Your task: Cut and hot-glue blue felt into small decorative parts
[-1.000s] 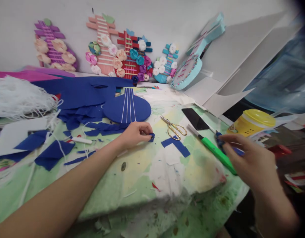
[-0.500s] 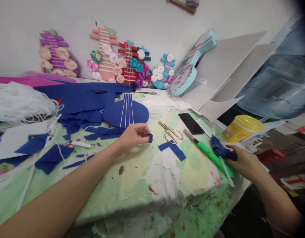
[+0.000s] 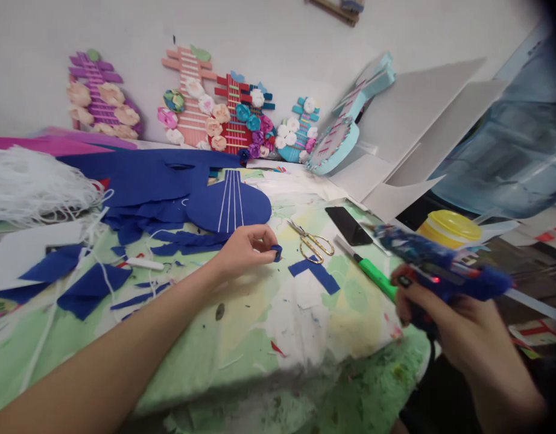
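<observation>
My left hand [image 3: 248, 250] pinches a small rolled blue piece [image 3: 277, 252], paper or felt, just above the table. My right hand [image 3: 445, 319] is wrapped round the grip of a blue glue gun [image 3: 441, 262], lifted at the right with its nozzle pointing left; a small red light glows on it, and a glue stick juts from its back. Behind my left hand lies a blue guitar-body cutout [image 3: 251, 205] with white strings. Gold-handled scissors [image 3: 312, 241] and a blue strip [image 3: 325, 277] with a white square [image 3: 307, 288] lie between my hands.
A green-handled knife [image 3: 372, 274] and a black phone [image 3: 349, 226] lie near the glue gun. Behind it stands a yellow-lidded tub [image 3: 454, 226]. Blue scraps [image 3: 94, 289] and white yarn [image 3: 38, 187] cover the left side. Decorated guitars [image 3: 192, 102] lean against the wall.
My right hand has raised the glue gun off the table's right edge and turned its nozzle leftward. My left hand has barely moved, still pinching the rolled blue piece.
</observation>
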Motion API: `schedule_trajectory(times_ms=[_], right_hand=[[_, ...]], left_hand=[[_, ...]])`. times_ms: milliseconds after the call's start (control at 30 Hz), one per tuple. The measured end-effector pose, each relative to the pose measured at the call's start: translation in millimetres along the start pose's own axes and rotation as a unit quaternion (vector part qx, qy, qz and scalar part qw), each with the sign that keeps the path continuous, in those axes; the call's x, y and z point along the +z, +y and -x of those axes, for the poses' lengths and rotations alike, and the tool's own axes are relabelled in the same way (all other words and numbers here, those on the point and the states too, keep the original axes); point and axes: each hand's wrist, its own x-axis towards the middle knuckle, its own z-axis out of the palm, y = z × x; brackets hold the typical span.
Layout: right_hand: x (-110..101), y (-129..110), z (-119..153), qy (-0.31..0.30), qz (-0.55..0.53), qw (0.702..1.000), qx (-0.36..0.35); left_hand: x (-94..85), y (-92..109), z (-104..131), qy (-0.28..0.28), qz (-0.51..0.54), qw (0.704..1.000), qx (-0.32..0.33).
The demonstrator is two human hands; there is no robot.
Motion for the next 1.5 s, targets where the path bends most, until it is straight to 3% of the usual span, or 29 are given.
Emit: schedule_trajectory(times_ms=[67,133,333,767,1500], right_hand=[[22,-10,8,-0.101,-0.076,0.992,0.02],[42,-15,14,-0.156,-0.099,0.982,0.041],[76,-21,19,-0.188,-0.1,0.975,0.065],[86,-12,18,-0.191,-0.086,0.976,0.065],[82,-12,19,-0.197,-0.068,0.976,0.06]], left_hand=[[1.0,1,2,-0.001,-0.005,1.0,0.001],[1.8,2,3,-0.001,-0.014,1.0,0.005],[4.2,4,5,-0.001,-0.053,0.998,0.02],[5.6,9,6,-0.018,-0.046,0.998,0.036],[6.4,12,8,-0.022,-0.037,0.998,0.038]])
